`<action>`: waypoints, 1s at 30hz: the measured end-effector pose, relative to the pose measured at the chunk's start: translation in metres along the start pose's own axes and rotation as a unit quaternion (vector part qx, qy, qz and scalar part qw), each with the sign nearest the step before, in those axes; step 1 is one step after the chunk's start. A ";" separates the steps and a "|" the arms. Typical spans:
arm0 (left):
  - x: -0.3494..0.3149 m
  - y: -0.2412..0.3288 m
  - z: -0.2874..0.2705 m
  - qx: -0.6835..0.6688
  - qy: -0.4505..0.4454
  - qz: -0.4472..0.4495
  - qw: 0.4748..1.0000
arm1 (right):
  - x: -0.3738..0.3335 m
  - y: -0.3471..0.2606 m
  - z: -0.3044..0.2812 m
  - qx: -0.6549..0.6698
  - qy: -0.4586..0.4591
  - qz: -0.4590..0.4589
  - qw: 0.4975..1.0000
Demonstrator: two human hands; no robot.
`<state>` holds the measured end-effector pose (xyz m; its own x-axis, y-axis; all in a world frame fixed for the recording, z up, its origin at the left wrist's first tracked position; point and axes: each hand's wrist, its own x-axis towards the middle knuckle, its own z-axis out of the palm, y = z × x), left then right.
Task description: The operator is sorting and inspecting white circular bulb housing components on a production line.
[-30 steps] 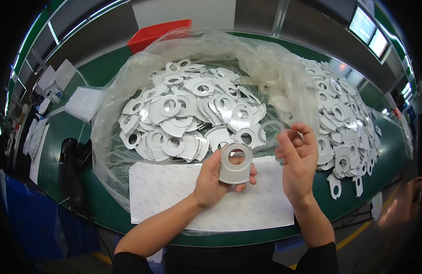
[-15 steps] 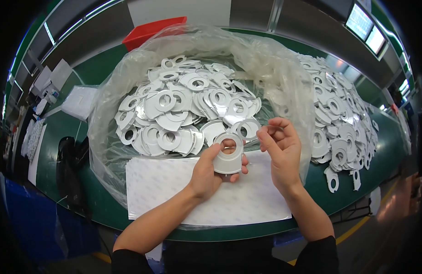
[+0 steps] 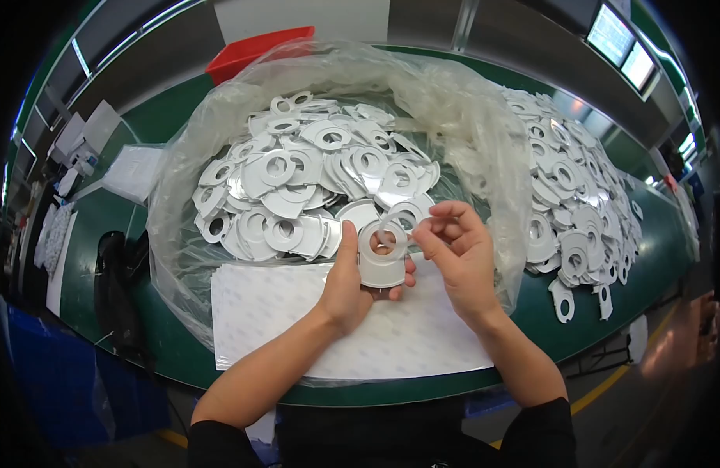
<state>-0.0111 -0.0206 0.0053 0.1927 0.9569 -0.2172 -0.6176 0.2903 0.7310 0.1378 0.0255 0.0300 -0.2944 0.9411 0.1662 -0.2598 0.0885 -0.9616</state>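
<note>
My worktop (image 3: pixel 649 269) is green, with a curved look to its near edge. Across its middle I have a big clear plastic bag (image 3: pixel 180 171) spread open, a heap of pale ring-holed parts (image 3: pixel 274 168) inside it. A stack of white sheets (image 3: pixel 255 312) lies in front, at my near edge. To my right sits a second heap of parts (image 3: pixel 574 195); to my left, a black item (image 3: pixel 114 288) and a white packet (image 3: pixel 132 173). A red bin (image 3: pixel 258 54) stands at the far side.
</note>
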 end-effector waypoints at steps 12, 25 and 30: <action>0.003 -0.001 -0.002 0.000 -0.014 0.005 1.000 | -0.002 0.007 0.005 -0.027 -0.042 0.039 0.998; 0.003 0.000 -0.002 0.003 -0.015 0.000 1.000 | -0.002 0.010 0.002 -0.032 -0.049 0.033 0.998; 0.003 0.000 -0.002 -0.001 -0.021 0.005 1.000 | -0.002 0.008 0.003 -0.040 -0.053 0.036 0.997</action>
<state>-0.0118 -0.0181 0.0036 0.2193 0.9585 -0.1824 -0.6206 0.2813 0.7320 0.1332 0.0232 0.0224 -0.4067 0.9064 0.1141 -0.1620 0.0513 -0.9855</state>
